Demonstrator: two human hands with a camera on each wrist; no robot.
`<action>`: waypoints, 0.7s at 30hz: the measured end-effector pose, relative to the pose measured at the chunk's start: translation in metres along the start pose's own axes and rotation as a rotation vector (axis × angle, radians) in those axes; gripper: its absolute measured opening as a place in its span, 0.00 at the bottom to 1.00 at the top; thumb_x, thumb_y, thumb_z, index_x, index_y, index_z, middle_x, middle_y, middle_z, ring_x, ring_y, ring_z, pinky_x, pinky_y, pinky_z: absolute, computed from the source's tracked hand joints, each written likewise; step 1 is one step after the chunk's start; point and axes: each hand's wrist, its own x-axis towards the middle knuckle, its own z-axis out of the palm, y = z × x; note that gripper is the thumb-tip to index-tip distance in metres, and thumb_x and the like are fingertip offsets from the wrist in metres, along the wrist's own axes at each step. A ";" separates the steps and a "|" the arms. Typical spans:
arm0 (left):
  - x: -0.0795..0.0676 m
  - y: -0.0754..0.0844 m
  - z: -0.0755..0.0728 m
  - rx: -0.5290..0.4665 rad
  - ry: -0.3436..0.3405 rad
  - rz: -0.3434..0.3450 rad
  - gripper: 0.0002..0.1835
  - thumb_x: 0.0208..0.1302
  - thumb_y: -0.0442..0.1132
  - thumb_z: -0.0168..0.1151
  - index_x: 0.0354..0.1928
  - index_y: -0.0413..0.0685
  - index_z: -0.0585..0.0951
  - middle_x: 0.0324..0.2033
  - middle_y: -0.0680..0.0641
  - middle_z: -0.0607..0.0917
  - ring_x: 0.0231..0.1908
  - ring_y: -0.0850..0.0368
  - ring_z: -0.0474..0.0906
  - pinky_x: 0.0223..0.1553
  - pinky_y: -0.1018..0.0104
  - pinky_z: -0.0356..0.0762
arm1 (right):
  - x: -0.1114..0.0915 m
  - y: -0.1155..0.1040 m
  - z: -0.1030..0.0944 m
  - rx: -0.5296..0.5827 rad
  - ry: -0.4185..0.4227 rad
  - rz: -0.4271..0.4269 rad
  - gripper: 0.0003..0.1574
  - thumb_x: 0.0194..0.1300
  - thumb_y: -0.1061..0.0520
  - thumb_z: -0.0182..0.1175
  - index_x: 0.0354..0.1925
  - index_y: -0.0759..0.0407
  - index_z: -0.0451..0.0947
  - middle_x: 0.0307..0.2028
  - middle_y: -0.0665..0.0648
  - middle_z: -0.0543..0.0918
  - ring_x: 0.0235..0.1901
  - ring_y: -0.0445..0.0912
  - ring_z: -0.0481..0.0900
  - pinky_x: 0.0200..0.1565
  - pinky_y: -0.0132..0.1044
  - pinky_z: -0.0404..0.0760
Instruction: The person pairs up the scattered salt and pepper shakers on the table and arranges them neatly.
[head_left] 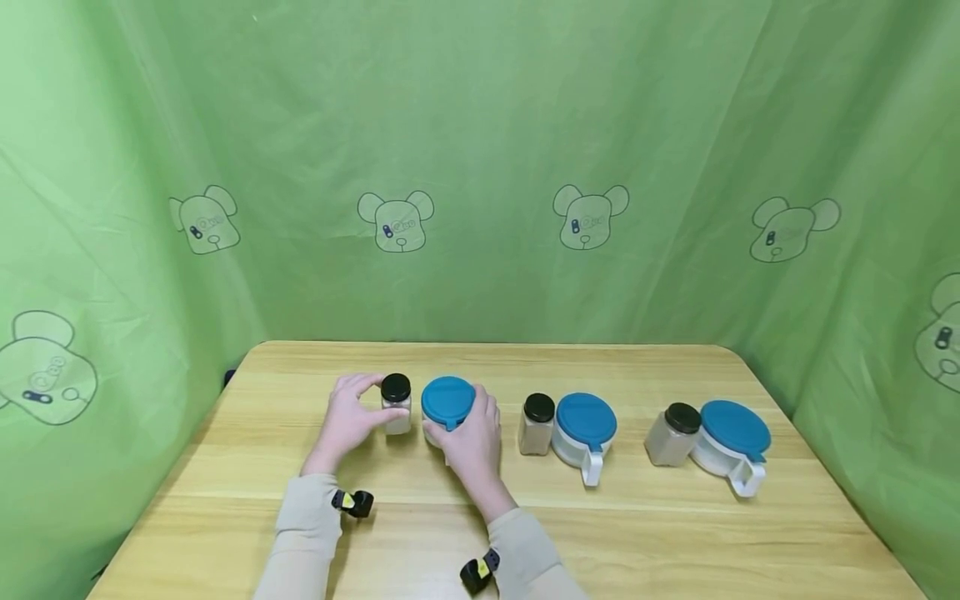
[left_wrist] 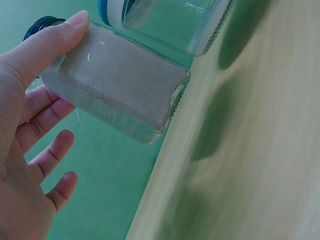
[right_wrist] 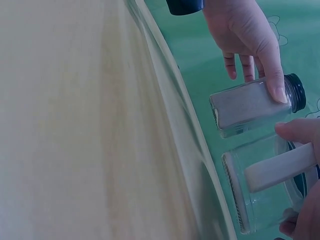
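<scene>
**Both hands on leftmost jar pair**

Wooden table (head_left: 645,533) fills lower frame. Center-left: right hand (head_left: 471,440) wrapped around the blue-lidded jar (head_left: 447,408); left hand (head_left: 347,421) pinches the black-capped spice jar (head_left: 396,403), thumb and fingers on its sides. Both jars upright, just beside each other.

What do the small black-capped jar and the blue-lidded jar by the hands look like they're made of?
Small square black-capped jar: clear, glossy walls, glass or hard plastic; grey powder shows through. Blue-lidded round jar: the same clear material, seemingly empty, with a matte white plastic-looking handle.
</scene>
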 end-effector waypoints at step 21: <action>-0.001 -0.001 0.007 0.003 -0.036 0.000 0.40 0.40 0.52 0.80 0.57 0.43 0.79 0.58 0.40 0.80 0.63 0.43 0.64 0.66 0.41 0.57 | -0.004 0.004 0.000 -0.019 0.000 0.031 0.65 0.39 0.40 0.79 0.68 0.63 0.61 0.57 0.65 0.73 0.58 0.59 0.72 0.56 0.58 0.74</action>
